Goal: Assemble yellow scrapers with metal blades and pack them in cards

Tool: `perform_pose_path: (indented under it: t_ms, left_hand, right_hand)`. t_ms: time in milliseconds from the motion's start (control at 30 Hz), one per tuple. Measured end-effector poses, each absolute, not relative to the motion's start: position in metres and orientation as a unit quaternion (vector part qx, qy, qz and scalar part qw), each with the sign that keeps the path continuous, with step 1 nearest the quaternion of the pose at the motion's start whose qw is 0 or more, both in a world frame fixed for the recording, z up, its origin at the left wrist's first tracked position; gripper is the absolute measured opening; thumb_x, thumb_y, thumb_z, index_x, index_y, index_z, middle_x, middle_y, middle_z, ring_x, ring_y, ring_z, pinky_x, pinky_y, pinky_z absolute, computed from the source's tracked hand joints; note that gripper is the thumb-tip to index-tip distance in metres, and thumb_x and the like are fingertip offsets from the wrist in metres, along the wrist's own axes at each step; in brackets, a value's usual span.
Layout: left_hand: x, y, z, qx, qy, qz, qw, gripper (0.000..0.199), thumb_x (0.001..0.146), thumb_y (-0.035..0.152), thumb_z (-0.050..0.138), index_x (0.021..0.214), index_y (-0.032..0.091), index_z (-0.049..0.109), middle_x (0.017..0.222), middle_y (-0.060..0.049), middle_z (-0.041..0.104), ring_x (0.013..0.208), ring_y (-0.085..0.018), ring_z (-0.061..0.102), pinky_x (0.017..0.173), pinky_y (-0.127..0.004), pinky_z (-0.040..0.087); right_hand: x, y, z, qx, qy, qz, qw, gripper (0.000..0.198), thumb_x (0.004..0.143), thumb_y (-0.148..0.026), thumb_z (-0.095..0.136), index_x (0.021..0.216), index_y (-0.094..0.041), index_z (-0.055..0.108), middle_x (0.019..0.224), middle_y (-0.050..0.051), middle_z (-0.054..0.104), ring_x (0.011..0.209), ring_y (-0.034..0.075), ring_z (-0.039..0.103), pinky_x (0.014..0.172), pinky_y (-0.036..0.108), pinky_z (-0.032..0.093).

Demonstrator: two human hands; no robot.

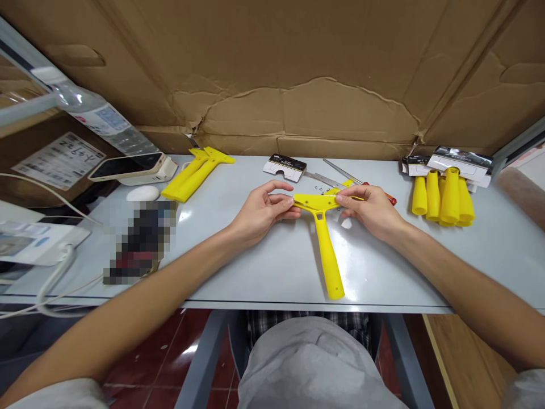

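Observation:
A yellow plastic scraper (327, 244) with a T-shaped head lies in front of me, its round handle pointing toward the table's near edge. My left hand (270, 209) pinches the left end of its head between thumb and fingers. At the opposite end, the thumb and fingers of my right hand (368, 209) close on the head. Just behind the scraper are another yellow piece (348, 183), partly hidden by my right hand, a metal blade strip (324, 180) and several small screws (322, 188). A red-handled tool (390, 198) shows beyond my right hand.
Two yellow scraper bodies (193, 173) lie left. Packaged yellow scrapers (449, 196) lie right, and a black-and-white card (284, 167) behind my hands. At left are a phone (128, 166), a bottle (100, 116), a white mouse-like object (143, 193) and cables. Cardboard (298, 68) walls the back.

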State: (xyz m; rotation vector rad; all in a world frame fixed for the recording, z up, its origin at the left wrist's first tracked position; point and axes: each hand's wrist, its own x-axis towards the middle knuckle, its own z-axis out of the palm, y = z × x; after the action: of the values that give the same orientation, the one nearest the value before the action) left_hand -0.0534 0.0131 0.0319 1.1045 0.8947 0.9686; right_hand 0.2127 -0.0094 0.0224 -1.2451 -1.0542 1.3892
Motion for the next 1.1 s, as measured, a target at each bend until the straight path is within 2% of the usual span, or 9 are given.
perform_pose_path:
  t_ms: [233,500,633,833,933,1100]
  left_hand:
    - [-0.0528,0.0136,0.0277,0.487,0.397,0.427,0.651,0.027,0.088,0.015,0.088,0.109,0.013,0.072,0.086,-0.009,0.082,0.077,-0.019,0.083,0.083,-0.033,0.070]
    - [-0.0504,0.0129,0.0279,0.471,0.406,0.433,0.653,0.019,0.088,0.013,0.085,0.106,0.010,0.080,0.097,-0.012,0.084,0.075,-0.018,0.081,0.083,-0.033,0.071]
    - [-0.0485,0.0123,0.0301,0.461,0.414,0.433,0.654,0.015,0.091,0.015,0.080,0.104,0.009,0.081,0.091,-0.013,0.083,0.075,-0.020,0.081,0.083,-0.035,0.071]
    - [-0.0481,0.0109,0.0292,0.476,0.420,0.427,0.644,0.017,0.089,0.017,0.085,0.103,0.011,0.079,0.097,-0.012,0.083,0.076,-0.018,0.081,0.082,-0.032,0.071]
    - [-0.0486,0.0109,0.0287,0.480,0.419,0.428,0.642,0.018,0.088,0.016,0.085,0.104,0.011,0.077,0.093,-0.011,0.083,0.074,-0.018,0.081,0.080,-0.031,0.071]
    - [-0.0487,0.0091,0.0329,0.491,0.416,0.429,0.634,0.039,0.084,0.013,0.085,0.120,0.017,0.069,0.082,-0.003,0.080,0.072,-0.019,0.081,0.079,-0.032,0.070]
  right_hand:
    - [0.2108,-0.0105,0.0254,-0.506,-0.428,0.591,0.460,0.064,0.053,-0.048,0.106,0.093,-0.009,0.075,0.112,0.016,0.076,0.086,0.015,0.075,0.070,0.026,0.066]
    - [0.2100,-0.0121,0.0285,-0.504,-0.417,0.585,0.480,0.067,0.051,-0.038,0.106,0.099,-0.011,0.068,0.104,0.014,0.076,0.083,0.015,0.075,0.068,0.025,0.064]
    - [0.2106,-0.0125,0.0278,-0.504,-0.419,0.585,0.477,0.067,0.053,-0.036,0.106,0.101,-0.011,0.066,0.100,0.012,0.076,0.079,0.014,0.073,0.069,0.026,0.065]
    - [0.2131,-0.0117,0.0236,-0.503,-0.425,0.589,0.468,0.067,0.065,-0.034,0.101,0.121,-0.013,0.071,0.112,0.014,0.077,0.087,0.015,0.076,0.072,0.026,0.066]
    - [0.2131,-0.0111,0.0216,-0.504,-0.421,0.591,0.469,0.061,0.066,-0.033,0.100,0.116,-0.011,0.075,0.118,0.016,0.076,0.091,0.016,0.076,0.073,0.025,0.067]
    - [0.2122,-0.0107,0.0192,-0.506,-0.423,0.589,0.467,0.053,0.066,-0.034,0.101,0.107,-0.009,0.078,0.119,0.016,0.075,0.086,0.013,0.075,0.072,0.023,0.067]
